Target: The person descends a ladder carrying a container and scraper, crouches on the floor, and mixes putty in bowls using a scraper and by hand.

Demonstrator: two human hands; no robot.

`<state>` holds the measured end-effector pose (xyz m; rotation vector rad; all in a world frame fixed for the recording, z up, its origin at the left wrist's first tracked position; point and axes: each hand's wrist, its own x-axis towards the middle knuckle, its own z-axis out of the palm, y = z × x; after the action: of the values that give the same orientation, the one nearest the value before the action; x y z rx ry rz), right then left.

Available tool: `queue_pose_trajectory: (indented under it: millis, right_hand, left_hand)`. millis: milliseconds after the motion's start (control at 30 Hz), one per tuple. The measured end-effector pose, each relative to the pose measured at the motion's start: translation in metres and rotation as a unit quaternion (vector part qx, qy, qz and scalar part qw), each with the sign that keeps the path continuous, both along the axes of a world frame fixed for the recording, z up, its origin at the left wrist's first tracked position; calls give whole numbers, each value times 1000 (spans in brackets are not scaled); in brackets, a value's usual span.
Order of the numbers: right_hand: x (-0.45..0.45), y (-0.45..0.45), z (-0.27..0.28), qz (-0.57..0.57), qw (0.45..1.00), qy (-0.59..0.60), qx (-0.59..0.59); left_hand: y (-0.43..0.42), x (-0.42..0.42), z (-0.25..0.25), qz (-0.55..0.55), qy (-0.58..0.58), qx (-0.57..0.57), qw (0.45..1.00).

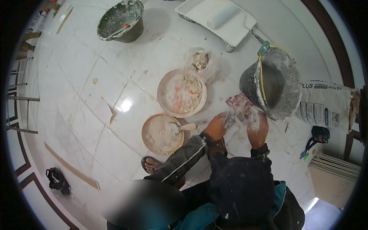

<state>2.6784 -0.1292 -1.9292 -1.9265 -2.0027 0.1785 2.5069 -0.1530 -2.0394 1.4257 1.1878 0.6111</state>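
A reddish patterned rag [239,102], dusted with white, is held between my two hands, beside the black bucket [253,82]. My left hand [229,119], covered with white powder, closes on the rag's lower left side. On the other side my right hand [253,118], also whitened, grips it close to the bucket's rim. The individual fingers are hard to make out. Left of my hands stands a round basin [164,86] with lumpy white and orange-pink material. Nearer to me, a second basin [144,132] holds white paste and a wooden-handled scraper [188,127].
A paint tray [186,14] with a roller [222,16] lies at the top. Nearby are a dark bucket [132,33], a plastic bag of lumps [201,60] and an adhesive sack [320,105]. A wood strip [71,166] and black bag [57,180] lie left.
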Motion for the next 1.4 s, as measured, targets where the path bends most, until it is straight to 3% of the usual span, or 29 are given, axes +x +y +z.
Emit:
queue_pose_trajectory:
  millis: [67,133,200,300,367,500,567,633,700,733,800,900,1000,1100,1167,1233,1333,1400]
  right_hand:
    - [-24,18,6,128,969,206,-43]
    - [-39,42,-31,176,971,157,-49]
    - [-56,77,-73,218,959,183,6]
    - [-67,107,-110,205,973,79,-75]
    - [-67,110,-128,217,966,76,-121]
    - [-75,60,-107,213,966,66,-129]
    - [-77,44,-104,286,946,31,-148]
    - [-77,40,-112,289,943,48,-159]
    - [-77,39,-119,298,938,65,-166]
    - [-73,41,-121,303,938,86,-141]
    - [-64,41,-131,315,936,111,-114]
    - [-51,47,-142,314,937,75,-132]
    - [-39,51,-139,241,957,10,-159]
    - [-28,53,-144,256,955,31,-149]
    - [-26,58,-162,199,968,112,-102]
    - [-47,68,-130,229,957,152,-91]
    - [-115,71,-39,272,925,261,-55]
    - [-136,71,-38,274,920,276,-50]
  left_hand:
    - [-11,5,-4,30,96,117,988]
    - [-19,-2,8,-1,137,105,985]
    - [-20,-18,20,-34,179,91,979]
    - [-14,-38,40,-132,246,122,952]
    - [1,-47,62,-62,211,120,968]
    - [24,-73,88,-40,172,106,979]
    - [36,-94,95,101,79,163,978]
    - [46,-119,77,204,106,162,960]
    - [51,-153,71,285,213,151,923]
    - [53,-170,66,291,217,155,919]
    - [51,-199,51,411,191,140,880]
    - [39,-229,29,454,205,125,858]
    - [27,-239,17,474,201,126,848]
    - [19,-237,12,491,164,83,852]
    - [17,-235,10,499,150,77,850]
    - [17,-231,9,479,162,78,859]
    - [18,-225,2,440,200,90,871]
    - [20,-222,-7,437,170,82,879]
